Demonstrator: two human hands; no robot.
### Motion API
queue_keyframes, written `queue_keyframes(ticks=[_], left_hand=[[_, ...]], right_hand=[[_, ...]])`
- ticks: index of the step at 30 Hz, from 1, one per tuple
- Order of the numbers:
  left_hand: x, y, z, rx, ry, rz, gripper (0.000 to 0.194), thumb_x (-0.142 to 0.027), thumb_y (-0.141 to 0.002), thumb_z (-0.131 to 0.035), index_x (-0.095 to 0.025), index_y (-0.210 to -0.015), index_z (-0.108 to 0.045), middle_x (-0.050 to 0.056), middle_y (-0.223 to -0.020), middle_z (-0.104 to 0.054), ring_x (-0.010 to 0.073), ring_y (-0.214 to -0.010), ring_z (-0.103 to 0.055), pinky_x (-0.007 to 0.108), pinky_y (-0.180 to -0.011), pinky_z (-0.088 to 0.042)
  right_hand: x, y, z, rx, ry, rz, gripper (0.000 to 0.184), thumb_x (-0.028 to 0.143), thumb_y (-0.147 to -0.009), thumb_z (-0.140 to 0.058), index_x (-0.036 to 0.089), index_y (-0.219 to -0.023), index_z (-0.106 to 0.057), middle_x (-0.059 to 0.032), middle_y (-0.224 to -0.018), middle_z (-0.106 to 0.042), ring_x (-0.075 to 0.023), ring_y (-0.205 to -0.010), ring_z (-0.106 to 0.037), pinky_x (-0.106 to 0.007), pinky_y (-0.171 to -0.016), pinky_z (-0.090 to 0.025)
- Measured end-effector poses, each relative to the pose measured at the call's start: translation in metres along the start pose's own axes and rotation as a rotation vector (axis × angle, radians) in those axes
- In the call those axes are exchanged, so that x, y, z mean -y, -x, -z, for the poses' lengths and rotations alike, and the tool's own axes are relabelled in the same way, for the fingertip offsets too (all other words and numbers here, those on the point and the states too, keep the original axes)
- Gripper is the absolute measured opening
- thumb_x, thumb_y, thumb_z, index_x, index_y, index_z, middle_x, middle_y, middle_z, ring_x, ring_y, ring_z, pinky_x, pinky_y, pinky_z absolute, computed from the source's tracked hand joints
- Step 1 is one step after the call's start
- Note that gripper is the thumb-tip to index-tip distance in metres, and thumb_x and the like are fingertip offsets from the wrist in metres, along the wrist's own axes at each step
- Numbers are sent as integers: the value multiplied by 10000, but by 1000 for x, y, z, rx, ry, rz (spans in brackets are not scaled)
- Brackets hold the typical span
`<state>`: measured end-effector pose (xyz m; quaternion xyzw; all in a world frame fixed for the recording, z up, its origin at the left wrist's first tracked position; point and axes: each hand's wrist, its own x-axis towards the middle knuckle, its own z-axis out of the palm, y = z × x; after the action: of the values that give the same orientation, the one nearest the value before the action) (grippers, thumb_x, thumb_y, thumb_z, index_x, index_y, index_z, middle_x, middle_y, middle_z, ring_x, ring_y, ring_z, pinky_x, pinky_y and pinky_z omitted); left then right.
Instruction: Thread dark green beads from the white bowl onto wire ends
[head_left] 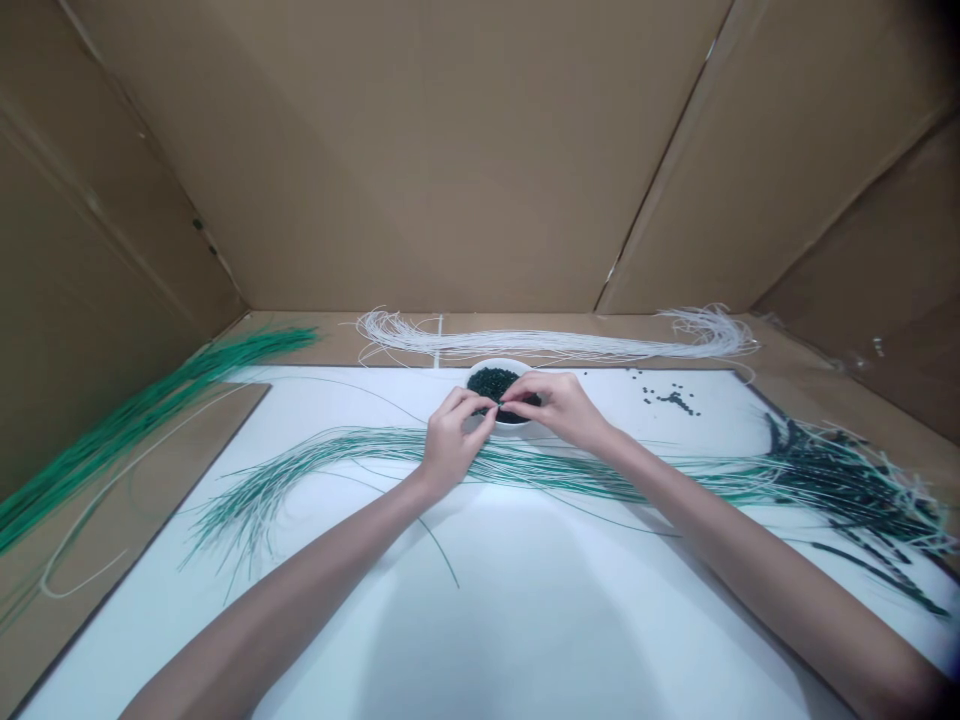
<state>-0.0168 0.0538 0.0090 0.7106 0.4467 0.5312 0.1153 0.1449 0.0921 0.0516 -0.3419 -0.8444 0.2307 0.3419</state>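
- Cardboard walls (pixel 435 160) rise at the back and on both sides.
- The white board (pixel 480 610), dark along its edge, lies flat in front of them, under both forearms.
- A long bundle (pixel 375 445) of green and pale strands runs across the board from left to right, passing under the wrists; its left end fans out, and a few strands stray toward the near side.
- Green strands (pixel 150 425) lie slanting along the left wall.
- White strands (pixel 540 345) stretch along the back, just beyond the board, curled at both ends.
- Dark beaded ends (pixel 840 485) spread at the right end of the bundle.
- The right hand (pixel 566 408) reaches over the bowl, thumb and fingertips pinched together.
- The left hand (pixel 452 440) meets it there, thumb and forefinger closed in a pinch too.
- The bowl (pixel 511 363), white and round, stands near the board's back edge.
- Dark beads (pixel 491 382) fill it; loose beads (pixel 679 402) lie scattered to its right.
- A green bit (pixel 500 405) sits between both hands' fingertips, above the bowl; bead or strand tip, I cannot tell.
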Motion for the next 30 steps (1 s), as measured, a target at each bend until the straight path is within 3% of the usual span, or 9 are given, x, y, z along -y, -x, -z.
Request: queue_keyframes(ticks=[9, 19, 23, 26, 30], left_hand=[[0, 0, 0, -16, 10, 50, 101, -220, -773, -537, -179, -814, -619, 23, -781, -546, 102, -691, -518, 208, -620, -421], [0, 0, -1, 3, 12, 54, 119, -248, -766, -549, -190, -838, -624, 18, -778, -539, 97, -664, -502, 205, -593, -408], [-1, -1, -1, -15, -1, 91, 65, -206, -765, -531, -168, -776, -582, 10, -770, -525, 83, -622, -475, 195, -573, -393], [-1, -1, 0, -20, -14, 110, 33, -170, -759, -513, -163, -749, -544, -3, -726, -513, 81, -599, -460, 193, -568, -384], [-1, -1, 0, -9, -12, 92, 51, -164, -765, -497, -169, -775, -547, -1, -725, -536, 91, -616, -474, 202, -582, -387]], right_hand=[[-1, 0, -1, 37, -6, 18, 138, 204, -760, -533, 181, -800, -664, -30, -785, -658, -130, -692, -593, -240, -622, -458], [-3, 2, -6, -49, 147, 84, 95, 188, -731, -543, 163, -711, -633, -15, -673, -610, -106, -602, -541, -216, -572, -425], [-3, -1, 0, 37, 98, 30, 116, 196, -744, -535, 161, -797, -633, -22, -739, -632, -111, -655, -566, -213, -605, -438], [-6, -5, 5, 147, 180, -42, 190, 171, -739, -533, 166, -902, -631, -39, -810, -653, -139, -712, -588, -236, -643, -442], [-11, -11, 3, 221, 310, -4, 108, 154, -695, -574, 187, -714, -675, -45, -717, -663, -168, -668, -588, -248, -601, -420]])
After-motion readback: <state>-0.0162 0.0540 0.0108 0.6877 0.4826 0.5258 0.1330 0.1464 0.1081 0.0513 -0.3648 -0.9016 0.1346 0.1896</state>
